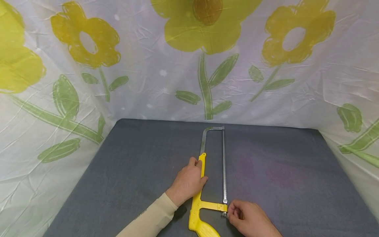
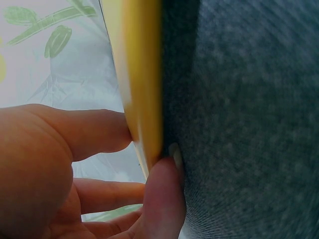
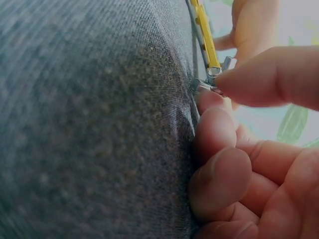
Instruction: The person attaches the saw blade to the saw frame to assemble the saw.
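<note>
A hacksaw lies on the grey cloth, its yellow frame and handle toward me and its silver bow pointing away. The long metal blade runs along its right side. My left hand grips the yellow frame partway along; in the left wrist view the thumb presses one face and fingers touch the other. At the near end of the blade, my right hand pinches the small metal wing nut between thumb and forefinger. The other right fingers curl beneath, holding nothing.
The grey cloth-covered table stretches out around the saw. A white curtain with yellow flowers and green leaves hangs along its back and both sides. A faint purple stain marks the cloth on the right.
</note>
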The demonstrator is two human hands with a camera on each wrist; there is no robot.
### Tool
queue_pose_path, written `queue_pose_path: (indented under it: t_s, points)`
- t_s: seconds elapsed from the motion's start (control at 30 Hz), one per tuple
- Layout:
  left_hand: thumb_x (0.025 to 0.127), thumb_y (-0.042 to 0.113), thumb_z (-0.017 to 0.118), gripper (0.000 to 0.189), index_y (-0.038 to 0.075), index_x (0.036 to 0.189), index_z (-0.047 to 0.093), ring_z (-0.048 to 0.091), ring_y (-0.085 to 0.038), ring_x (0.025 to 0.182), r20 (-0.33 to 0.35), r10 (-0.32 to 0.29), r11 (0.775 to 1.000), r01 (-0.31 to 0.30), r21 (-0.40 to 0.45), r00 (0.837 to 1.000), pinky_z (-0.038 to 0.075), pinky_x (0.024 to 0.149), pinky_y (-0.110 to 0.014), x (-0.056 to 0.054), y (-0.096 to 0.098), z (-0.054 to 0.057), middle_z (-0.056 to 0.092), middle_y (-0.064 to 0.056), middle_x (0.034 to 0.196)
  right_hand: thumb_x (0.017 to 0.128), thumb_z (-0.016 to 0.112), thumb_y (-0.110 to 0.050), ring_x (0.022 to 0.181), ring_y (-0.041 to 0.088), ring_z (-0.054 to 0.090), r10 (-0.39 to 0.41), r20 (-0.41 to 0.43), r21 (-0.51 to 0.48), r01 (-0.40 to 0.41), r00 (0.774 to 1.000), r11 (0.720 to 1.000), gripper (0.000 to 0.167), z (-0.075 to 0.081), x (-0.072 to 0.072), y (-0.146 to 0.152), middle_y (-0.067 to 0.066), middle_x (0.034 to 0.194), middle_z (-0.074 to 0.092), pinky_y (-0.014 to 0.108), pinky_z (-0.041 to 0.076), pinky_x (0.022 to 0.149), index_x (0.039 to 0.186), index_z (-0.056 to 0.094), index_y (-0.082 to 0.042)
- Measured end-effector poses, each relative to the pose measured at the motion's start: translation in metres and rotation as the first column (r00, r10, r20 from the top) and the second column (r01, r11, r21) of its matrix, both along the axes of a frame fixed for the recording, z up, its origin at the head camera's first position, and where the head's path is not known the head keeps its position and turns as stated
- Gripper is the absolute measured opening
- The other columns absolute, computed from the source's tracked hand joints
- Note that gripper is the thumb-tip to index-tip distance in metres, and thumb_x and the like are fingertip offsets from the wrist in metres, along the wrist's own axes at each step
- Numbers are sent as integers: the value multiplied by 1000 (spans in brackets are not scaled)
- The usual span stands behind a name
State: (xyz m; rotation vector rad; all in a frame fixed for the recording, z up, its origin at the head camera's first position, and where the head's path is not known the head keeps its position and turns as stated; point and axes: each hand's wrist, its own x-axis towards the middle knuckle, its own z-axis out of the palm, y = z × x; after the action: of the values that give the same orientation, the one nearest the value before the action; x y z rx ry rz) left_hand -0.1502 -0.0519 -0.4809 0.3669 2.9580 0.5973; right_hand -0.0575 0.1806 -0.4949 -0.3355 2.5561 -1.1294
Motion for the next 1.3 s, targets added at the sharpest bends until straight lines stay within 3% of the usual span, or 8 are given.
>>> queue_pose_path:
  t_s: [0.53,0.83,1.07,1.3]
  points:
    - [98,30,83,68,-2,152,57,53,-11,66,-10,-1,1000,1,-11,1000,46,56,-21,0,1,0,57,-15,134,95,80,-46,54,4,45,-43,114,17,41,993,999,27,4,0,-4,-10,66,55,22,33,51,82,68,-25]
    - [99,30,82,69,-2,154,56,53,-11,67,-4,-5,1000,5,-12,1000,47,57,-21,0,0,0,56,-15,136,96,79,-44,55,2,45,-50,77,28,48,996,998,25,5,0,-5,-11,67,55,22,33,52,82,67,-27]
    - [99,31,82,69,-1,154,56,53,-11,67,0,2,1000,-2,-21,1000,47,57,-21,0,1,-1,56,-15,136,97,77,-49,55,4,44,-50,114,32,47,992,998,30,5,0,-4,-9,67,54,23,31,51,84,68,-25]
    - [99,30,82,69,-2,154,56,53,-12,67,-3,2,1000,-2,-19,1000,47,57,-21,-1,1,-1,56,-15,135,98,77,-44,55,2,44,-51,77,28,49,996,998,26,4,0,-4,-11,67,54,22,33,52,82,68,-27]
